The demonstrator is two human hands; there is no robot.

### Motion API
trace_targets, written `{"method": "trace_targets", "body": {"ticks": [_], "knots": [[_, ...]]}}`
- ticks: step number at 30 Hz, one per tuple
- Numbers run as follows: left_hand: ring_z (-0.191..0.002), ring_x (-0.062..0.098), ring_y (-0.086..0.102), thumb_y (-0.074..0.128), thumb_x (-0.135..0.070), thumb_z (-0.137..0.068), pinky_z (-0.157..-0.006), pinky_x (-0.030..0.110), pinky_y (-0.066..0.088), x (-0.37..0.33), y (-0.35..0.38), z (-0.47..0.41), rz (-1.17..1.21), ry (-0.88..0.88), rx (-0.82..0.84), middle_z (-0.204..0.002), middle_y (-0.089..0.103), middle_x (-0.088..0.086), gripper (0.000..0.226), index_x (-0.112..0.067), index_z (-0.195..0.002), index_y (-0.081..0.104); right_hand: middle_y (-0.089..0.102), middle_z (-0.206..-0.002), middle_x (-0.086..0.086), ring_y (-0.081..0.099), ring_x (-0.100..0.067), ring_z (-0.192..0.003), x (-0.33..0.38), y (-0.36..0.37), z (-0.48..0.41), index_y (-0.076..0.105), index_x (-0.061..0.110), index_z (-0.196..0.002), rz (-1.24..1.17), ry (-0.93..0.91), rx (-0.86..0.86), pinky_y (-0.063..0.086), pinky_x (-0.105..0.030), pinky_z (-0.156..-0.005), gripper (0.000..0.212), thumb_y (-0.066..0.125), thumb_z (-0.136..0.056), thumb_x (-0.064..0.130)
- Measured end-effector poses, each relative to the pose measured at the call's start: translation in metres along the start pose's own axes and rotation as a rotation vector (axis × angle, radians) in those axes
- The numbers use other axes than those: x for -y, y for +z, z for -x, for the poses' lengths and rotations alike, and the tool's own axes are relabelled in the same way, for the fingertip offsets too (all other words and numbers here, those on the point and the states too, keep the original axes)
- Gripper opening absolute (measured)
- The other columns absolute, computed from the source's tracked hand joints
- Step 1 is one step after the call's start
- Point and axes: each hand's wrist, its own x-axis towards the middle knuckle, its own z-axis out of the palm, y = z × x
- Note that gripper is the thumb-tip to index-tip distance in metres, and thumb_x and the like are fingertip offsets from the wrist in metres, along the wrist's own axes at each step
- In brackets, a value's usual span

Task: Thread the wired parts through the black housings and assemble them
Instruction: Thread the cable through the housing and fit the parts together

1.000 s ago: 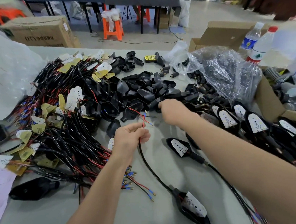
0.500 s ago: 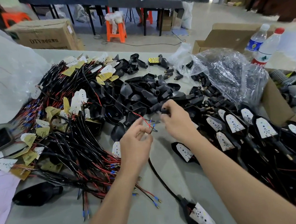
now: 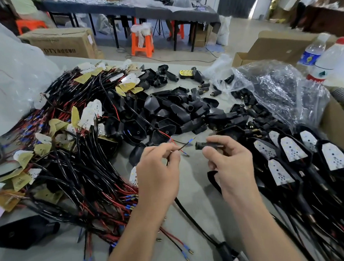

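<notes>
Now right hand (image 3: 230, 161) withdrawn from housing pile (image 3: 178, 113), fingers curled round one small black housing (image 3: 206, 145), open end toward leads. Opposite, left hand (image 3: 159, 172) pinches wire leads (image 3: 185, 144) between thumb and forefinger, tips just short of housing, not touching. Threading not begun; parts lined up for insertion.

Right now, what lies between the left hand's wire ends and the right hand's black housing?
Nothing: the head view shows only a small gap over bare grey table between the wire ends and the black housing.
</notes>
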Motion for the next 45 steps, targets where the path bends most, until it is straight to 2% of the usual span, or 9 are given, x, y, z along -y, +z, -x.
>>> {"method": "trace_targets", "body": {"ticks": [5, 10, 16, 25, 35, 37, 41, 43, 45], "knots": [[-0.092, -0.015, 0.056, 0.075, -0.020, -0.086, -0.082, -0.002, 0.032, 0.003, 0.001, -0.001, -0.018, 0.048, 0.036, -0.086, 0.064, -0.020, 0.025, -0.044, -0.083, 0.071, 0.062, -0.079, -0.002, 0.050, -0.009, -0.054, -0.002, -0.008, -0.006, 0.075, 0.018, -0.102, -0.106, -0.052, 0.050, 0.043, -0.022, -0.051, 0.031, 0.064, -0.089, -0.008], [-0.094, -0.013, 0.058, 0.076, -0.023, -0.087, -0.081, 0.003, 0.038, 0.004, -0.002, 0.003, 0.011, 0.023, 0.070, -0.095, 0.067, -0.016, 0.021, -0.043, -0.083, 0.075, 0.062, -0.075, 0.000, 0.050, -0.011, -0.051, -0.004, -0.019, -0.003, 0.058, 0.014, -0.096, -0.180, -0.037, 0.011, 0.041, -0.026, -0.049, 0.028, 0.061, -0.089, -0.013], [-0.093, -0.021, 0.055, 0.077, -0.022, -0.087, -0.079, -0.004, 0.032, -0.002, -0.004, 0.008, -0.012, 0.037, 0.085, -0.096, 0.066, -0.018, 0.031, -0.051, -0.080, 0.068, 0.059, -0.073, -0.002, 0.049, -0.012, -0.056, -0.003, -0.021, -0.003, 0.061, 0.013, -0.096, -0.207, -0.051, 0.062, 0.043, -0.024, -0.050, 0.026, 0.064, -0.090, -0.012], [-0.092, -0.003, 0.059, 0.076, -0.018, -0.086, -0.080, -0.002, 0.033, -0.003, 0.000, 0.009, -0.088, 0.064, 0.081, -0.085, 0.061, -0.023, 0.018, -0.036, -0.086, 0.078, 0.062, -0.082, -0.010, 0.050, -0.013, -0.058, -0.003, -0.029, -0.006, 0.066, 0.014, -0.095, -0.218, -0.022, 0.163, 0.045, -0.024, -0.050, 0.027, 0.065, -0.088, -0.013], [-0.094, -0.010, 0.061, 0.080, -0.021, -0.080, -0.079, 0.001, 0.038, -0.002, 0.004, 0.012, -0.024, 0.115, 0.128, -0.089, 0.068, -0.022, 0.021, -0.040, -0.085, 0.074, 0.069, -0.080, -0.008, 0.056, -0.012, -0.059, -0.006, -0.017, 0.001, 0.066, 0.008, -0.096, -0.107, -0.070, 0.226, 0.052, -0.023, -0.052, 0.030, 0.065, -0.084, -0.019], [-0.099, -0.017, 0.056, 0.082, -0.028, -0.079, -0.081, -0.002, 0.034, -0.002, 0.004, 0.010, -0.013, 0.069, 0.100, -0.096, 0.068, -0.025, 0.018, -0.044, -0.086, 0.074, 0.070, -0.078, -0.007, 0.058, -0.012, -0.062, -0.006, -0.014, 0.002, 0.068, 0.012, -0.094, -0.122, -0.077, 0.214, 0.053, -0.023, -0.054, 0.031, 0.066, -0.084, -0.017], [-0.129, -0.018, 0.038, 0.083, -0.037, -0.074, -0.100, 0.004, 0.022, 0.001, -0.006, 0.003, -0.023, 0.021, 0.147, -0.134, 0.050, -0.039, 0.028, -0.056, -0.091, 0.072, 0.067, -0.072, -0.002, 0.059, -0.013, -0.059, -0.004, -0.017, 0.001, 0.069, 0.017, -0.089, -0.166, -0.063, 0.140, 0.052, -0.027, -0.053, 0.033, 0.067, -0.085, -0.016], [-0.129, -0.016, 0.039, 0.083, -0.032, -0.076, -0.099, 0.002, 0.021, 0.002, -0.010, 0.001, -0.038, -0.011, 0.182, -0.135, 0.049, -0.038, 0.027, -0.056, -0.082, 0.073, 0.064, -0.073, -0.005, 0.057, -0.013, -0.059, -0.003, -0.018, 0.000, 0.067, 0.014, -0.092, -0.206, -0.048, 0.114, 0.053, -0.025, -0.055, 0.031, 0.066, -0.085, -0.017], [-0.126, -0.011, 0.045, 0.083, -0.027, -0.077, -0.093, -0.006, 0.021, 0.003, -0.008, 0.001, -0.067, -0.020, 0.201, -0.120, 0.056, -0.040, 0.027, -0.052, -0.071, 0.075, 0.063, -0.074, -0.007, 0.056, -0.014, -0.058, -0.003, -0.020, 0.000, 0.067, 0.013, -0.093, -0.241, -0.024, 0.110, 0.053, -0.024, -0.055, 0.031, 0.065, -0.085, -0.017]]}}
